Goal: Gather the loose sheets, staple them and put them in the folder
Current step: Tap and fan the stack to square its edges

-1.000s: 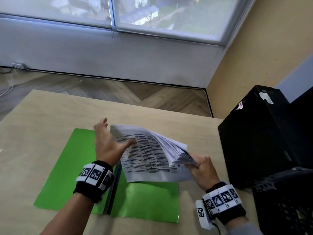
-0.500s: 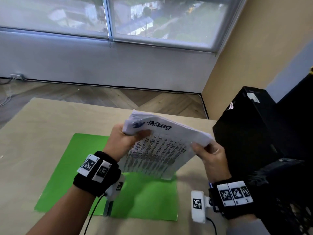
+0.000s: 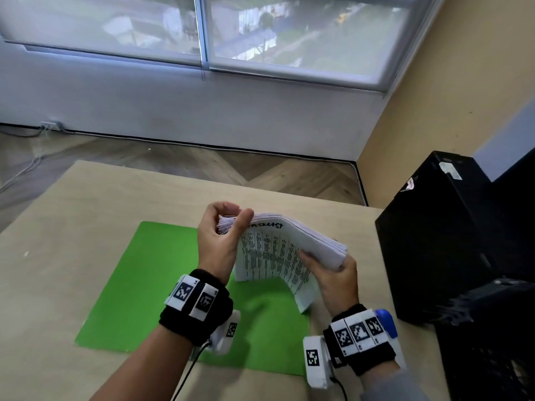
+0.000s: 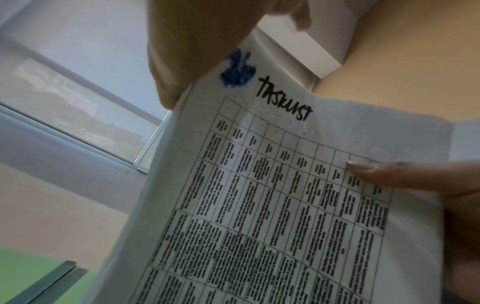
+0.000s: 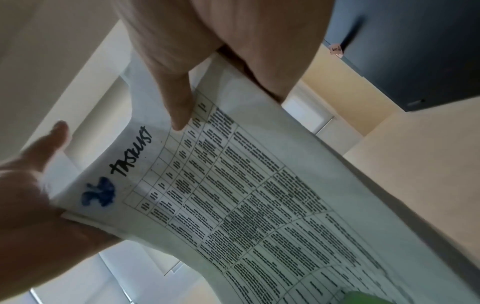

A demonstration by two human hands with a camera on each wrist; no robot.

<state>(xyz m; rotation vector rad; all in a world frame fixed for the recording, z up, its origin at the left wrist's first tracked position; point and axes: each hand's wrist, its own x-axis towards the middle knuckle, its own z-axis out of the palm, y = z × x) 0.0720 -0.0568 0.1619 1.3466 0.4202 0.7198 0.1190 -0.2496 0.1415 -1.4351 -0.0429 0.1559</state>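
Both our hands clamp the sheets: left hand pinching the top-left corner, right hand gripping the right edge. Stack stands bowed, bottom edge on the open folder.

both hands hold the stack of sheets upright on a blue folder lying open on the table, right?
Not quite: the folder is green, not blue, as the head view shows. The rest holds: the left hand and right hand hold the stack of sheets upright on it, and it lies open on the table.
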